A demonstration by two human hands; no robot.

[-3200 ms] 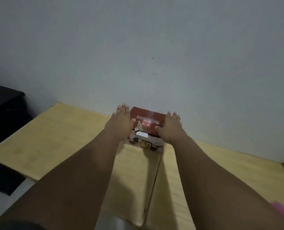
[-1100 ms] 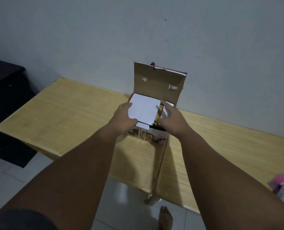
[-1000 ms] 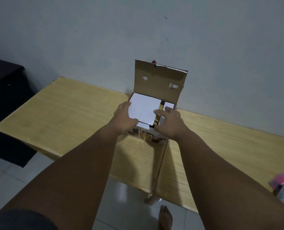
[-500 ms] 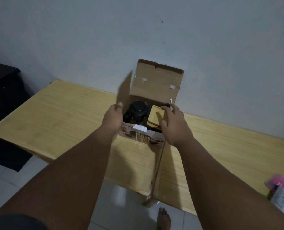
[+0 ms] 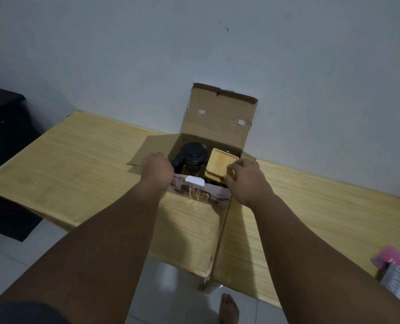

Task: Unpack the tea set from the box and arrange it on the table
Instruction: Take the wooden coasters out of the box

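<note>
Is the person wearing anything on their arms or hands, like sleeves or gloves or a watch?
No. Both arms are bare all the way down the picture, with no sleeves showing. The left hand and the right hand have no gloves, and no watch or bracelet shows at either wrist. No rings show on the fingers, though the light is dim.

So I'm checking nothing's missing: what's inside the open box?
Inside the box: a black-lidded pot on the left and stacked square wooden pieces on the right. Anything beneath them is hidden.
</note>
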